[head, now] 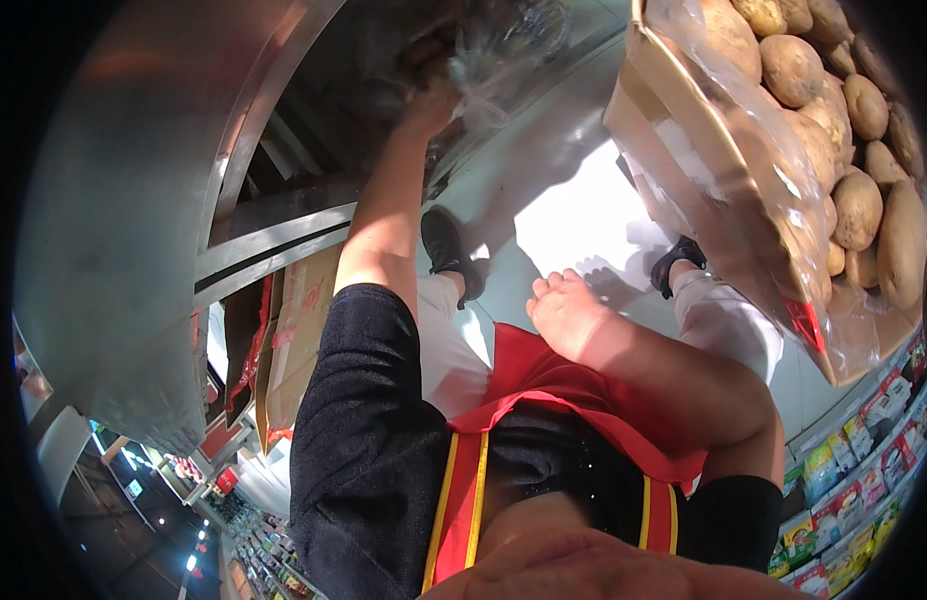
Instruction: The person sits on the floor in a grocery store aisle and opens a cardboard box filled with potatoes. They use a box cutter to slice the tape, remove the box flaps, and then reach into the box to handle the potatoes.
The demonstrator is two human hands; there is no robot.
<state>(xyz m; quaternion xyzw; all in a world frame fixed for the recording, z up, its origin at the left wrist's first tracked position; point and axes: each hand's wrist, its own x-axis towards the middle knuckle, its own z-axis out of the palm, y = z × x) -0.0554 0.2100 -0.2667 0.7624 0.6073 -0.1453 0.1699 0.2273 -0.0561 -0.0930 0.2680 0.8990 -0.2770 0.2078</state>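
My left hand (pixel 432 105) reaches into a dark, shaded space under a metal frame. A clear plastic bag (pixel 490 82) lies right against it, with its film bunched up beside the wrist. Shadow hides the fingers, so their grip cannot be told. In front of the red apron (pixel 531 364) hangs my right hand (pixel 565 311), its fingers loosely curled with nothing visible in them. To the right stands a tall cardboard box (pixel 681 142) with a clear plastic liner, heaped with potatoes (pixel 857 206).
A large metal panel (pixel 118 225) rises on the left, above a metal rail (pixel 276 244). Below the rail are flattened cardboard boxes (pixel 302 337). Shelves of colourful packets (pixel 838 487) line the lower right. Sunlight falls on the tiled floor (pixel 583 210) between my shoes.
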